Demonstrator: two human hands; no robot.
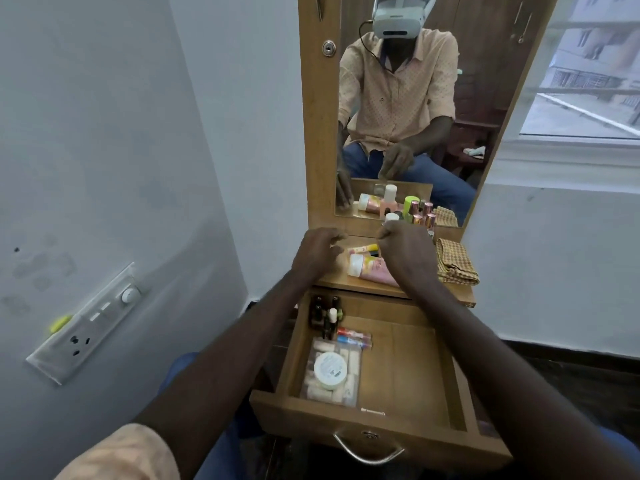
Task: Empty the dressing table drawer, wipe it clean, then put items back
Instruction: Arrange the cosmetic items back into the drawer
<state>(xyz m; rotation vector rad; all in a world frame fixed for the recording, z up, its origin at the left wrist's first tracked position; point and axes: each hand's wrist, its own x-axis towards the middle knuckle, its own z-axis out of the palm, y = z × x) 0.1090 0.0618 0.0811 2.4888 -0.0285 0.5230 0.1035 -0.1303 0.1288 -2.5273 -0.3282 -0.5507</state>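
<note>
While the drawer [408,372] stands open, small bottles [325,315] and a clear pouch [353,363] lie at its left | left hand [317,252] beyond the drawer, fingers loosely spread | right hand [405,251] beyond the drawer, curled; cannot tell if it holds anything

A: What stands to the left of the left hand [318,252]?
B: A pale grey wall [104,133], with a white switch panel [86,327] lower down, nearer than the hand.
A: And past the right hand [405,247]?
B: A tall wood-framed mirror [408,116] just beyond it. Further right is a white-framed window [588,81] letting in daylight, with dark floor [571,362] below.
</note>
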